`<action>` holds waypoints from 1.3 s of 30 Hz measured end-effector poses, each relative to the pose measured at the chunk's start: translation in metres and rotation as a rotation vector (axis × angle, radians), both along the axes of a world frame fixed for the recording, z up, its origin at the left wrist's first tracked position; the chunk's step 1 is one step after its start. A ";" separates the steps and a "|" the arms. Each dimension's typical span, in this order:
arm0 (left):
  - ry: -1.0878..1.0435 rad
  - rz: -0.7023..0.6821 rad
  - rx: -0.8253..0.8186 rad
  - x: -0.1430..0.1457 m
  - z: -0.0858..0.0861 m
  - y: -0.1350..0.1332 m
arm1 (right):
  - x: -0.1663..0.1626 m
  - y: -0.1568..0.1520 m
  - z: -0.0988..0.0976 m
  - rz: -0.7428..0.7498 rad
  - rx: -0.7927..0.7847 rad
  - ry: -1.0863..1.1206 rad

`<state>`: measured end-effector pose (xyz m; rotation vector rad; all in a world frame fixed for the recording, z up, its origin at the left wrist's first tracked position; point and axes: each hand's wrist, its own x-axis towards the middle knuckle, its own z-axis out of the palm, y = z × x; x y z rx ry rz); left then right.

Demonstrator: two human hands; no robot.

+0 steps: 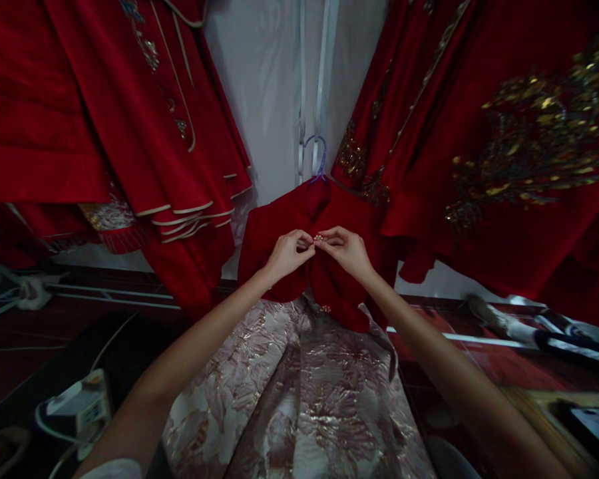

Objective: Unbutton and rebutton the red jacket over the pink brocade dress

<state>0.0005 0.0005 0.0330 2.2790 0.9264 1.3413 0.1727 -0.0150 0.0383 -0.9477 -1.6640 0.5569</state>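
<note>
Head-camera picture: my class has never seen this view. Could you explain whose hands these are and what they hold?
There is no machine, only a person wearing the camera on their head, facing forward and down. Their bare right hand pinches a small, shiny, flower-shaped button on a red cloth jacket; the bare left hand is beside it, its exact grip unclear. The jacket hangs on a purple hanger, above pale, glossy floral fabric. A white power strip sits lower left, on a dark surface.
</note>
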 end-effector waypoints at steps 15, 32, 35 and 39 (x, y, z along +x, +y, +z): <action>-0.185 -0.113 -0.171 0.012 -0.015 0.004 | -0.007 0.001 -0.027 0.034 0.016 0.003; -0.596 -0.183 -0.741 0.016 -0.064 -0.007 | 0.009 -0.007 -0.061 -0.144 -0.098 0.068; -0.604 -0.238 -0.775 0.017 -0.068 -0.012 | 0.006 -0.005 -0.079 -0.285 -0.026 -0.077; -0.642 -0.255 -0.836 0.020 -0.075 -0.015 | 0.002 0.001 -0.090 -0.290 -0.136 0.027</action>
